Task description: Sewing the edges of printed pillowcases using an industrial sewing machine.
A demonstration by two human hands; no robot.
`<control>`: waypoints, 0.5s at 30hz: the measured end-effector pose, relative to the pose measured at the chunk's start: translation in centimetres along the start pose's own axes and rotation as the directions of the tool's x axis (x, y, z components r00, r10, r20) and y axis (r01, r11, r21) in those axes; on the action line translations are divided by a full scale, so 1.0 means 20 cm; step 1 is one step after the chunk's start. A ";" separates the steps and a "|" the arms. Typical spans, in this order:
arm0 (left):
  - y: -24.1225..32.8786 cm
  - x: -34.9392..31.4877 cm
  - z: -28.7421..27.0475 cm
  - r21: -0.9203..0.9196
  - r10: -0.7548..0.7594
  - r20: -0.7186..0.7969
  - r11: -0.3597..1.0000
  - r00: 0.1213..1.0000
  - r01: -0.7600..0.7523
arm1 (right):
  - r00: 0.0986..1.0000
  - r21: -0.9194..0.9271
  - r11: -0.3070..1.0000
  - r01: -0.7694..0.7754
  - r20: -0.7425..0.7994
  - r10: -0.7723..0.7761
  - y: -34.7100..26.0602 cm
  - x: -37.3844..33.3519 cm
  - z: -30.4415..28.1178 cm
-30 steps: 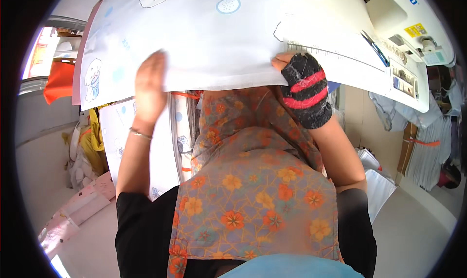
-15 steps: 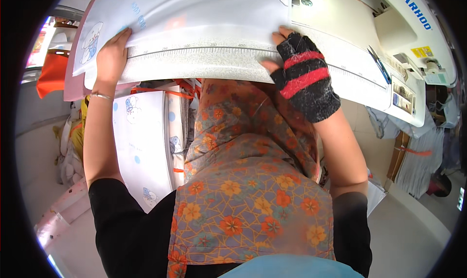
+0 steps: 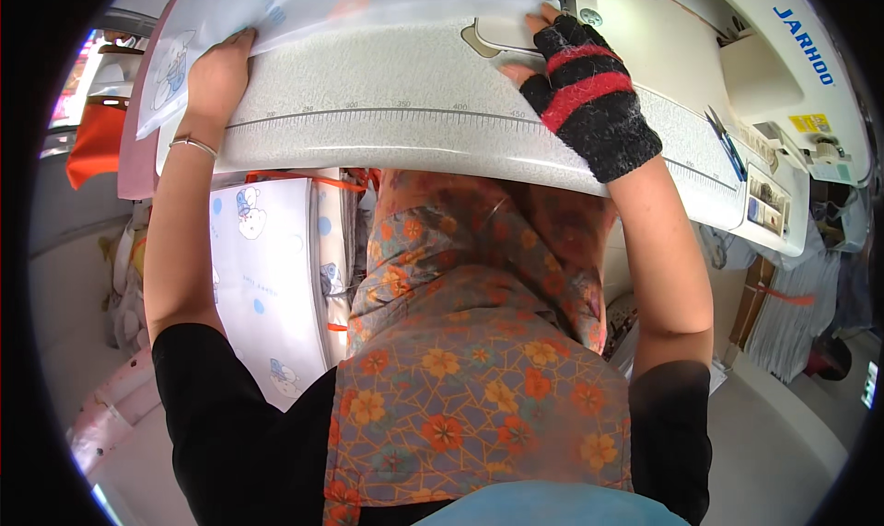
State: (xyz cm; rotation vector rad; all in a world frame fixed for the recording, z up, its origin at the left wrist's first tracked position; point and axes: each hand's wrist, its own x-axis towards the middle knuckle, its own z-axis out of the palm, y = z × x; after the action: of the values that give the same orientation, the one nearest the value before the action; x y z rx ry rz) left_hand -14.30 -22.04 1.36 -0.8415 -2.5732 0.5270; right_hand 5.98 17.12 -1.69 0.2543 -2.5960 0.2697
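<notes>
Both hands [image 3: 216,70] [image 3: 575,79] pushed fabric [image 3: 368,1] farther away.

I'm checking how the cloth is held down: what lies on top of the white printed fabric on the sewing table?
The left hand presses flat on the white printed fabric at its left edge; the gloved right hand has its fingertips at its right edge. The table beneath the fabric is hidden.
</notes>
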 end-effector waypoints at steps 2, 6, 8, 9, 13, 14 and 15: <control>0.03 -0.03 -0.04 0.040 -0.009 0.027 0.999 1.000 0.008 | 0.999 0.054 0.998 -0.014 -0.031 0.016 0.00 -0.01 -0.01; 0.10 -0.14 -0.11 0.065 -0.039 0.076 0.997 0.996 0.034 | 1.000 0.098 0.995 -0.009 -0.015 0.010 -0.05 -0.09 -0.08; 0.11 -0.17 -0.13 0.074 -0.030 0.075 0.997 0.997 0.024 | 0.999 0.197 0.980 0.011 -0.036 -0.004 -0.11 -0.14 -0.14; 0.12 -0.18 -0.14 0.078 -0.047 0.116 0.996 0.992 0.038 | 0.999 0.229 0.973 0.008 -0.034 0.000 -0.13 -0.18 -0.16; 0.12 -0.21 -0.17 0.087 -0.044 0.119 0.996 0.992 0.034 | 1.000 0.307 0.952 0.017 -0.026 -0.010 -0.24 -0.31 -0.24; 0.14 -0.23 -0.19 0.092 -0.028 0.120 0.996 0.992 0.017 | 0.999 0.328 0.944 0.038 -0.020 -0.034 -0.26 -0.34 -0.25; 0.15 -0.25 -0.21 0.098 -0.013 0.122 0.995 0.992 0.001 | 0.996 0.328 0.942 0.072 -0.067 -0.053 -0.28 -0.36 -0.26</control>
State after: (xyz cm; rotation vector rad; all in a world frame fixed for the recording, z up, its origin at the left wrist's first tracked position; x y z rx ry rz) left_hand -7.22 -21.96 2.47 -0.7891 -2.6346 0.7167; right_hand 15.92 13.94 -0.18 0.4396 -2.4697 0.6822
